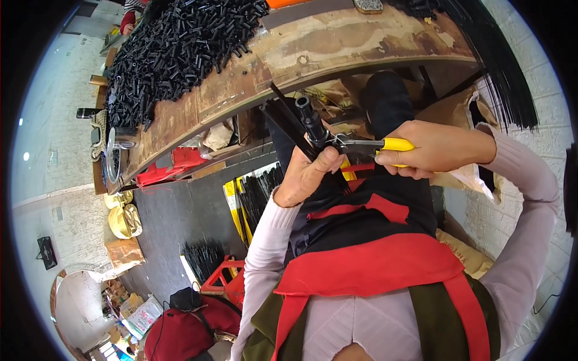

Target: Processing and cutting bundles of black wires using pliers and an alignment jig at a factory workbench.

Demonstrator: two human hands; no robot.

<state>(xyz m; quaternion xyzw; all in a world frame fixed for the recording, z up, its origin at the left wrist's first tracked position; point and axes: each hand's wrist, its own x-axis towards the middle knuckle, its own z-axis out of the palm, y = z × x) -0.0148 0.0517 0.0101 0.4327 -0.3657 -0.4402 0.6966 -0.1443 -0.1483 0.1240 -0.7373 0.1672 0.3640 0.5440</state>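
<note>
In front of my lap, my left hand is closed around several thin black strips and a short black tube with a round open end. My right hand grips a yellow-handled hand tool. Its metal jaws reach the base of the black tube, close to my left thumb. Whether the jaws touch the tube or a strip is too small to tell. A red and black apron covers my lap beneath both hands.
Beyond my hands stands a worn wooden table, bearing a large heap of short black tubes. Long black strips hang over its right end. Bundled black strips and a red crate stand at left. Another person's red sleeve shows far left.
</note>
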